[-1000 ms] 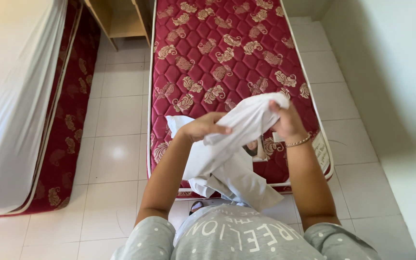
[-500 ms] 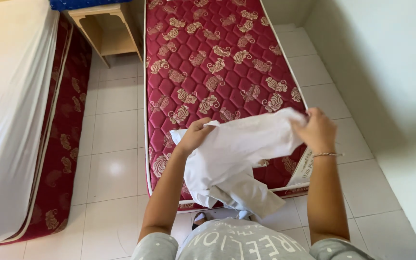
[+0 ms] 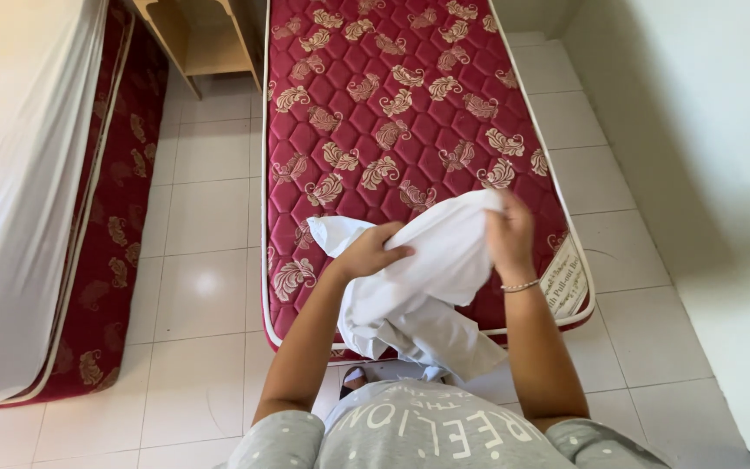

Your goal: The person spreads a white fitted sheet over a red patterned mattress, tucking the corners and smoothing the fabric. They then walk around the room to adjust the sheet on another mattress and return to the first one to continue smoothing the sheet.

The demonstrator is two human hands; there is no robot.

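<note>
Above red mattress [image 3: 392, 113]: left hand [image 3: 371, 254], right hand [image 3: 509, 234] gripping crumpled white cloth [image 3: 427, 278], loose end hanging.

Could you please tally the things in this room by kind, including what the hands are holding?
Mattresses, red quilted with gold pattern: 2, one bare, one under a white sheet
White cloths: 2, the bundled cloth held by the left hand and right hand, and the sheet on the other mattress
Wooden furniture piece: 1
Bracelet: 1
Total: 6

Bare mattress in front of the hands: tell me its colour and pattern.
Dark red mattress, diamond-quilted, with cream leaf-like motifs and a pale edge; the head view shows it best.
</note>
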